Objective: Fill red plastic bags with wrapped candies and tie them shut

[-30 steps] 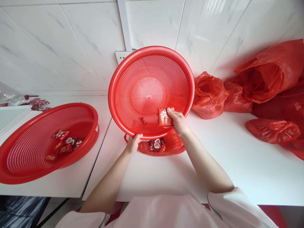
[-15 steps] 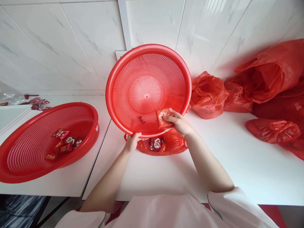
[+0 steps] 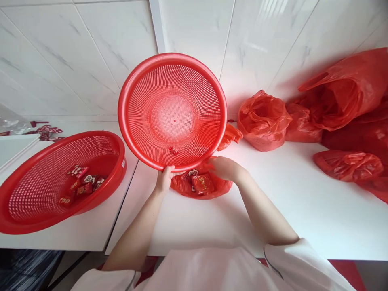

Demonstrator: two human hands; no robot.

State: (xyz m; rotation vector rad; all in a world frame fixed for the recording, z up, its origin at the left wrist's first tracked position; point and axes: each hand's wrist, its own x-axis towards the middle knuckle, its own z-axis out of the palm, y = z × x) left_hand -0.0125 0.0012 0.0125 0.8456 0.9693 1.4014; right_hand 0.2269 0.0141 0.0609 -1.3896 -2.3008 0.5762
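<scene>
A round red plastic basket [image 3: 175, 91] is tilted up toward me, with one small red wrapped piece [image 3: 173, 151] low on its inner wall. My left hand [image 3: 165, 179] is closed on the basket's lower rim. Below the rim, a red plastic bag [image 3: 221, 186] lies open on the white table. Inside it are a red packet with gold print [image 3: 203, 184] and a dark red packet with white print [image 3: 193, 173]. My right hand [image 3: 226, 169] is at the bag's right edge. Its fingers are blurred and partly hidden by the plastic.
A second red basket [image 3: 33, 163] with several red packets [image 3: 86, 184] stands at left. Several red plastic bags [image 3: 263, 121] line the tiled wall on the right. A table seam [image 3: 123, 202] runs between the baskets. At far left lies clear plastic [image 3: 13, 121].
The packet from my right hand now lies in the bag, and that hand has moved down to the bag's edge. My left hand has shifted the tilted basket left and slightly up.
</scene>
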